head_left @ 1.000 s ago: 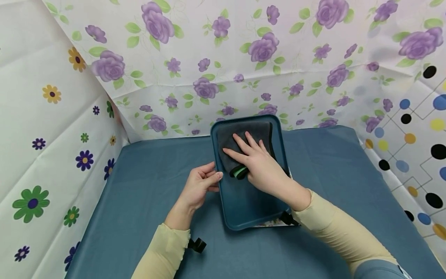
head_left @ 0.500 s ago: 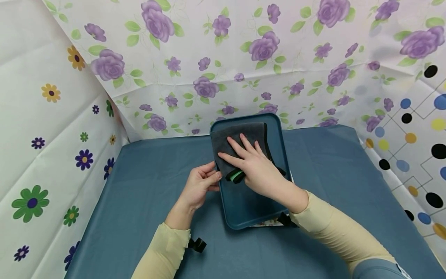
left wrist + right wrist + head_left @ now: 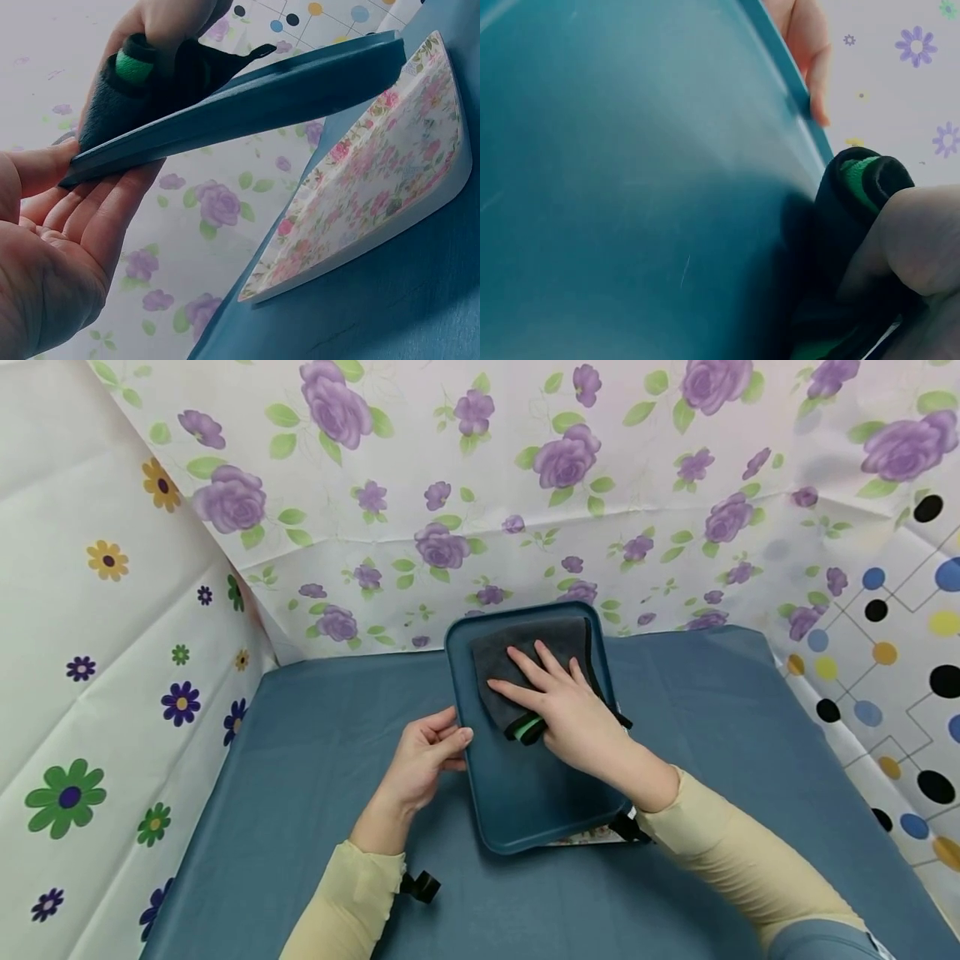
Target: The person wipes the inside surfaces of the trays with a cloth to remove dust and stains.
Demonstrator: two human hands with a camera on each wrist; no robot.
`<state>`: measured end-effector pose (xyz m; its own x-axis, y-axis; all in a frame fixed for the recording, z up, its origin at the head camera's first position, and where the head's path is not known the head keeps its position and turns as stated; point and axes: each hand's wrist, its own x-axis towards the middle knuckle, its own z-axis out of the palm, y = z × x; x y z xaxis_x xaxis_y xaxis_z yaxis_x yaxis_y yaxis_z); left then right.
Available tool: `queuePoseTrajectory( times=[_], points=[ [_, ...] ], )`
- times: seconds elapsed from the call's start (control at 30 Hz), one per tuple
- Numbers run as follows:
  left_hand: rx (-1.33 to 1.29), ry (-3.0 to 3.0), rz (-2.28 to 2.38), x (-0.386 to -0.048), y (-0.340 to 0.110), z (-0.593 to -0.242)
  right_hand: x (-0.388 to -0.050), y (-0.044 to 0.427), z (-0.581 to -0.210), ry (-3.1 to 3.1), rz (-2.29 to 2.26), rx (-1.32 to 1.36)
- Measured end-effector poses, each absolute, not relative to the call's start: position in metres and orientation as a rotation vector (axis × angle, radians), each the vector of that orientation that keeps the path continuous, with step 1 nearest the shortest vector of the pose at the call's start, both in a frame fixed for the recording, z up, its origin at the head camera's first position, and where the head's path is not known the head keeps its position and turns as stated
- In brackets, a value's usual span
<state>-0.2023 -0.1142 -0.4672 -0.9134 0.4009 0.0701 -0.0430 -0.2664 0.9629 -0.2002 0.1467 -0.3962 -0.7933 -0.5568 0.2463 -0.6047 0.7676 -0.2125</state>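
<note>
Several printed flowers dot the white sheet (image 3: 75, 718) beyond the left hand's outer side. That left hand (image 3: 420, 760) pinches the near long edge of a blue tray (image 3: 517, 802), thumb on the rim and fingers underneath, holding it raised and tilted between both hands. On the tray's upper face, under the right hand, lies a folded dark grey cloth (image 3: 495, 664) with black edging and a strip of green. The right hand (image 3: 581, 718) rests on it, fingers spread and fairly straight. Below the right wrist, partly covered by the tray, a floral-patterned board (image 3: 375, 172) lies on the blue tabletop (image 3: 720, 735). Dotted sheeting (image 3: 896, 710) hangs beyond the right arm.
</note>
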Motion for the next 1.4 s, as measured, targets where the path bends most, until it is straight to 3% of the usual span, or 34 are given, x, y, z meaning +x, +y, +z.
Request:
queuePoseTrajectory(
  times=[0.53,1.4],
  points=[
    [0.422,1.754,2.232,-0.201,-0.119,-0.465,-0.204,0.162,-0.401,-2.801,0.503,0.871],
    [0.461,1.699,2.273,-0.206,-0.111,-0.459,-0.188,0.132,-0.410,-2.775,0.335,0.946]
  ],
)
